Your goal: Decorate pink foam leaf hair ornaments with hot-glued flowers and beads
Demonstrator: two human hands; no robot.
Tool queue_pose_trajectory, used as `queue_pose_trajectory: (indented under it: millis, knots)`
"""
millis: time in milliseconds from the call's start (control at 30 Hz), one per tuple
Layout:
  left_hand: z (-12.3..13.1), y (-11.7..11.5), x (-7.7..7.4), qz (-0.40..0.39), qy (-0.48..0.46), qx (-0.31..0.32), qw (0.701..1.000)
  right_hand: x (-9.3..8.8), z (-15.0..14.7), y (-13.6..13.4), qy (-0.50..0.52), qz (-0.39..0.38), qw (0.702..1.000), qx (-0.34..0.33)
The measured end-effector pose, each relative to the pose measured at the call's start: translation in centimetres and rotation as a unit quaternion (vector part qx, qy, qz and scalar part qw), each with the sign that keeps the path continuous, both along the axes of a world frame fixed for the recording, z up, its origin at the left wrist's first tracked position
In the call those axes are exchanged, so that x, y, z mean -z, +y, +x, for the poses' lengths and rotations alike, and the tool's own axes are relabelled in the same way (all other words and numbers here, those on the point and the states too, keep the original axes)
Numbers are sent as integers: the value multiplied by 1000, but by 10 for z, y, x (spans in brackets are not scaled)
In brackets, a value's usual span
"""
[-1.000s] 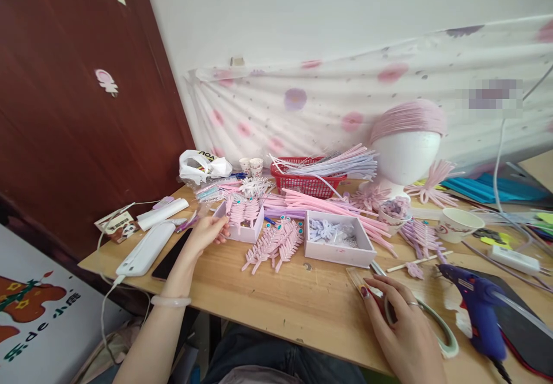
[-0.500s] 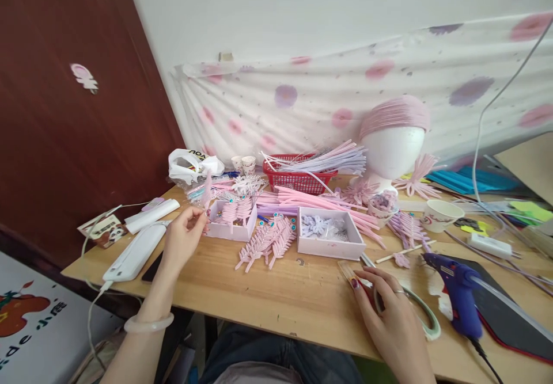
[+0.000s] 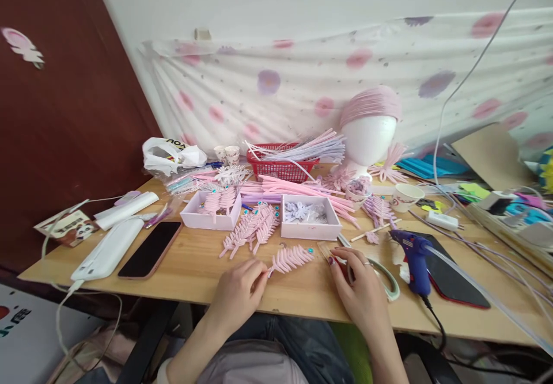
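Note:
My left hand [image 3: 239, 289] rests near the table's front edge, fingers pinched on the stem of a pink feather-shaped pipe-cleaner piece [image 3: 290, 259] that lies on the wood. My right hand [image 3: 359, 283] lies just to the right, fingers curled over a small flat stick and a green-white tape ring [image 3: 386, 277]. Behind the two hands are a heap of similar pink feather pieces [image 3: 250, 231], a white box [image 3: 210, 210] with pink pieces and a white box [image 3: 308, 218] with pale purple flowers.
A blue glue gun [image 3: 412, 253] lies on a dark mat at the right, its cable trailing off the edge. A phone [image 3: 151, 248] and a white power bank [image 3: 108, 247] lie at the left. At the back stand a red basket [image 3: 280, 168], a foam head [image 3: 369, 136] and paper cups.
My left hand left the box at the left with a pink feather piece and brought it down to the front edge by my right hand. The view has swung to the right.

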State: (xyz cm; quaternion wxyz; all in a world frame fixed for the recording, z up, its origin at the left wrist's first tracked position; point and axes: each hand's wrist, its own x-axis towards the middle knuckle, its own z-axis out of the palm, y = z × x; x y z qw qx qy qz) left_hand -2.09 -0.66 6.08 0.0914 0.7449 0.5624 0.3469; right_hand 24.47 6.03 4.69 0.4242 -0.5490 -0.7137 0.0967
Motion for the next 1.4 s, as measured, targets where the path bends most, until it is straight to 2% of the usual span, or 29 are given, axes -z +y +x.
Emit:
queue_pose_trajectory:
  millis: [100,300,367,467,533,600,667,767,867,1000,1167,1400]
  knots:
    - [2,3,-2,-2,15,7,1000,-5,-1,-3,-6,-18,1000,-7]
    - [7,8,-12,6,23,76,997,-9,-2,-4,1,-23,1000,-5]
    - [9,10,-11,25,27,82,996,-8,-1,-7,34,3,999,-6]
    - [11,14,-9,45,52,108,992,-10,3,-14,112,69,991,31]
    - [12,16,-9,47,81,135,986,-14,5,-19,124,77,988,47]
    - [14,18,-8,45,111,161,980,-20,4,-23,80,61,995,15]
    - [16,20,-7,39,138,181,973,-24,-3,-25,-8,43,998,-46]
    - [17,22,-2,26,163,199,966,-23,-19,-28,-151,16,983,-108]
    - [18,23,3,41,195,194,961,-15,-34,-34,-243,-9,963,-115]
    - [16,27,7,83,221,184,954,-9,-40,-41,-299,-18,947,-116]
    - [17,37,13,97,224,179,953,-13,-37,-45,-348,-37,928,-127]
    - [27,45,5,93,224,165,956,-18,-35,-48,-378,-64,913,-138]
